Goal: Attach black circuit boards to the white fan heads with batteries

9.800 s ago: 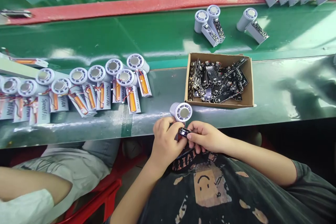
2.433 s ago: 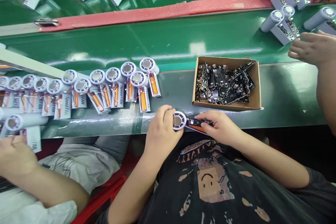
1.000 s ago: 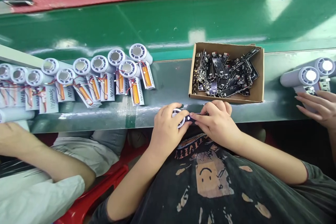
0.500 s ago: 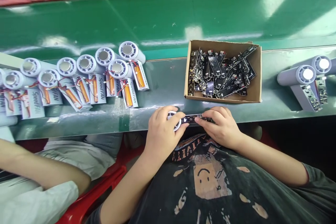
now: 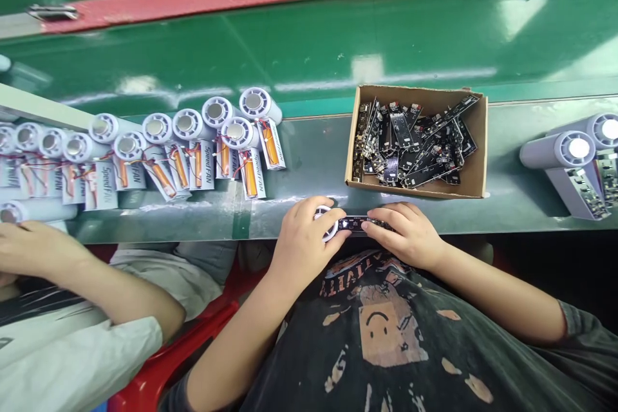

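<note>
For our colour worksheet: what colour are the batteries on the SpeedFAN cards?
The batteries are orange; head view.

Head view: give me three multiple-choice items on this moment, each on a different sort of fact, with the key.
1. Where is the cardboard box?
A) on the green belt, beyond the hands
B) on the red chair
C) in the person's lap

2. What colour are the batteries lying by the row of fans?
A) blue
B) orange
C) white

3. What does the left hand hold?
A) nothing
B) the box
C) a white fan body

1 A: it sits past both hands.
2 B: orange shows on each battery.
3 C: the fingers wrap the fan's round end, beside the black circuit board at the right hand.
</note>
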`<state>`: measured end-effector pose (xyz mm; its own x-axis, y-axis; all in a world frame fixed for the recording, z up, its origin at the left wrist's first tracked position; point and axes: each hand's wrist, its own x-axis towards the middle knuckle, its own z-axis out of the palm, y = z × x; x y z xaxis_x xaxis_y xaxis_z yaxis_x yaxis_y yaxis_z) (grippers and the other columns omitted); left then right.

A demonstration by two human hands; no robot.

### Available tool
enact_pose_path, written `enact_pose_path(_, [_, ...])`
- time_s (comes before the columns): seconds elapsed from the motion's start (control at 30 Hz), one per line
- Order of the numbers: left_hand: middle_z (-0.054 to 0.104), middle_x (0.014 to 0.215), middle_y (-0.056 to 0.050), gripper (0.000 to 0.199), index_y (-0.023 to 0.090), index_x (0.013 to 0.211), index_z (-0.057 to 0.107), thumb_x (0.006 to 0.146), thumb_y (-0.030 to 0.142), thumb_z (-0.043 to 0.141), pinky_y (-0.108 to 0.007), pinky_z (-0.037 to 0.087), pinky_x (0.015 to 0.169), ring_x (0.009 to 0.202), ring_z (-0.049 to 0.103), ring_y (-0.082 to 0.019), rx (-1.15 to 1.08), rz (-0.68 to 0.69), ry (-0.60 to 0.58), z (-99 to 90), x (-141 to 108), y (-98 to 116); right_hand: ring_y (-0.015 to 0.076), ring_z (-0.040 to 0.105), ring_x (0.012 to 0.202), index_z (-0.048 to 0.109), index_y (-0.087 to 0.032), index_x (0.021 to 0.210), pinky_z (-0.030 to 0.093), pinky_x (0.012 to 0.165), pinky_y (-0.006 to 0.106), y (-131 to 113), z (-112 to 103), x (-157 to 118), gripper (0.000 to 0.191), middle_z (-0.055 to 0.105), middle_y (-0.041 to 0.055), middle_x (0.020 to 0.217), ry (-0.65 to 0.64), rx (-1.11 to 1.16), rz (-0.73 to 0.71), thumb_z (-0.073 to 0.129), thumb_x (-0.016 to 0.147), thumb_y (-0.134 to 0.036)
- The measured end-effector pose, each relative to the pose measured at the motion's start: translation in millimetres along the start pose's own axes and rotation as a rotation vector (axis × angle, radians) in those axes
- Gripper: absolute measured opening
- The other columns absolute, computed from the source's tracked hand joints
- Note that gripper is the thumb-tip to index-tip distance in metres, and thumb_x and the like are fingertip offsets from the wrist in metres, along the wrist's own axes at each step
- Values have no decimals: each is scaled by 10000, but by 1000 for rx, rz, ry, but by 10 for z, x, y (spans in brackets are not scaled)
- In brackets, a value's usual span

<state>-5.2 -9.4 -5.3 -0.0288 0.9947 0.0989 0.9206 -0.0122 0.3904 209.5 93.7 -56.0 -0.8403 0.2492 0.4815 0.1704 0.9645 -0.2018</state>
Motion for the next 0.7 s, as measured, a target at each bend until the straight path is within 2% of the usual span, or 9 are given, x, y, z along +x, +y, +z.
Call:
enact_pose_path(0.37, [597,1128,-74,181,225,1032,682,857,270,684,-426,499,946,1046,592,-253,12,-14,31,67,-53,-30,186,557,902,674,-260,1148,430,734,304,-10,41,-3,218,684,61,1067,0,40,45,569,959,-234])
enact_pose_path(0.43, [597,1139,-71,190,235,1046,678,862,281,673,-432,497,961,1057,591,-252,14,-25,13,71,-53,-41,194,558,902,664,-264,1171,440,741,313,-10,54,1,233,664,80,1126,-5,32,50,591,952,-292])
enact_pose_path(0.53, [594,1153,-73,232,241,1085,669,861,301,670,-436,498,971,1080,589,-256,12,-36,-8,77,-45,-64,215,570,942,620,-270,1265,458,773,337,-20,77,5,352,603,125,1263,-7,27,74,615,933,-386])
enact_pose_path(0.6, [593,1156,-74,250,242,1097,669,855,302,675,-438,494,977,1086,590,-258,6,-43,-7,82,-38,-77,214,578,951,604,-282,1295,459,787,340,-30,96,1,360,607,118,1267,-15,21,68,599,944,-360])
enact_pose_path(0.7, [597,1147,-67,236,250,1077,680,844,292,676,-442,480,1004,1089,593,-255,-7,-49,-4,96,-28,-84,200,593,940,643,-282,1239,457,787,330,-38,128,-15,286,664,80,1185,-28,-5,58,543,972,-255])
